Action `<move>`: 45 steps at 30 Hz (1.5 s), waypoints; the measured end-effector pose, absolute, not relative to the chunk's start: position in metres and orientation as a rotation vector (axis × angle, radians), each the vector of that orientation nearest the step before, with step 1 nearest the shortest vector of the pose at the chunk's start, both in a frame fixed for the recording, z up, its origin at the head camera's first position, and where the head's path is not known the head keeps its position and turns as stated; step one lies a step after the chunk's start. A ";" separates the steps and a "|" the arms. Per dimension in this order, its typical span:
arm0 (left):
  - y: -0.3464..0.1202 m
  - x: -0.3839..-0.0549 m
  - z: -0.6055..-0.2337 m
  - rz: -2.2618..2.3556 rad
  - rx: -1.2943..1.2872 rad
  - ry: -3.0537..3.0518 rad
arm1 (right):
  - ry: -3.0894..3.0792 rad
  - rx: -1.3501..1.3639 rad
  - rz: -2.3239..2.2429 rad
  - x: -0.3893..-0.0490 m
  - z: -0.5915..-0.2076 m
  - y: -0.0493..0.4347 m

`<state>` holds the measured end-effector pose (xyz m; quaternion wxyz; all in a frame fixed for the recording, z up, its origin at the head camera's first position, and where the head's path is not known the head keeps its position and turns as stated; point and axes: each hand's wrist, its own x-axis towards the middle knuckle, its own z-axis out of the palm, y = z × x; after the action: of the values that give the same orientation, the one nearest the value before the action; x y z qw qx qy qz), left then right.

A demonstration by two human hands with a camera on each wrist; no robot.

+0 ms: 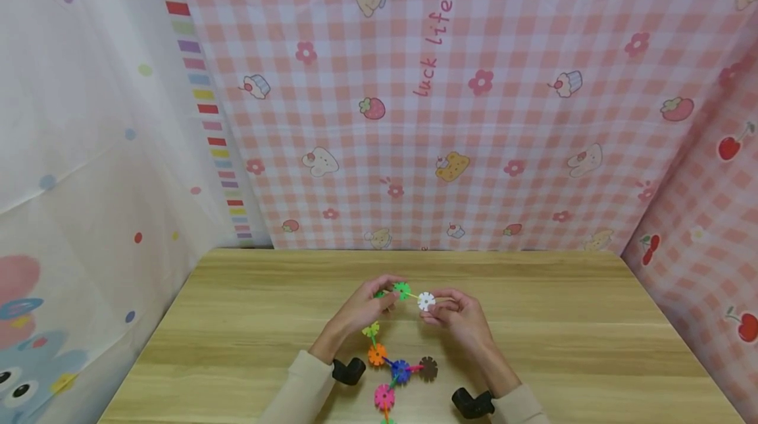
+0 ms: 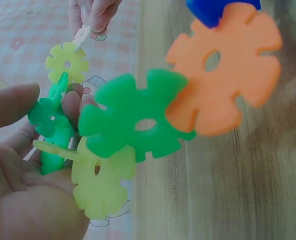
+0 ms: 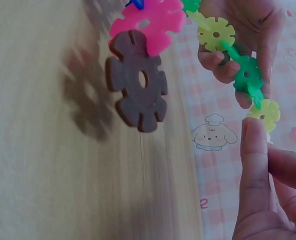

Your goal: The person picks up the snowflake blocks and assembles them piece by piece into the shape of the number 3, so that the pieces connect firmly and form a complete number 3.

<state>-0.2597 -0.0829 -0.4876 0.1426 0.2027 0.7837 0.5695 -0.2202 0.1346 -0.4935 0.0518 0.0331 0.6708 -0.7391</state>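
Observation:
A chain of notched plastic snowflake discs hangs between and below the hands. My left hand [image 1: 364,309] holds it at a green snowflake disc [image 2: 41,118], with thumb and fingers either side. My right hand [image 1: 468,322] pinches a white snowflake disc [image 1: 422,304], seen face-on in the head view. An edge-on yellow snowflake disc [image 2: 55,61] joins the white one to the green part. Lower down follow a yellow-green disc [image 1: 373,327], an orange disc [image 1: 373,359] and a blue disc [image 1: 405,376]. From the blue one branch a brown disc [image 3: 126,85] and a pink disc [image 1: 379,401].
The wooden table [image 1: 592,332] lies beneath both hands. Behind it hangs a pink checked cloth [image 1: 533,128], with a white dotted cloth [image 1: 89,114] at the left. Black wrist mounts [image 1: 349,372] sit at both cuffs. The chain's lower end leaves the head view.

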 end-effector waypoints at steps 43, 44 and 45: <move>-0.102 -0.269 -0.504 1.820 0.326 2.103 | 2.014 -0.180 -1.784 -0.201 -0.506 0.193; -0.103 -0.270 -0.505 1.834 0.303 2.099 | 2.005 -0.197 -1.752 -0.199 -0.506 0.196; -0.104 -0.270 -0.506 1.849 0.283 2.096 | 1.994 -0.213 -1.722 -0.198 -0.505 0.199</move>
<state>-0.2697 -0.1037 -0.5057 0.1654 0.0994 0.7358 0.6491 -0.1977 0.1995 -0.5054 0.2466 -0.0782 0.7311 -0.6313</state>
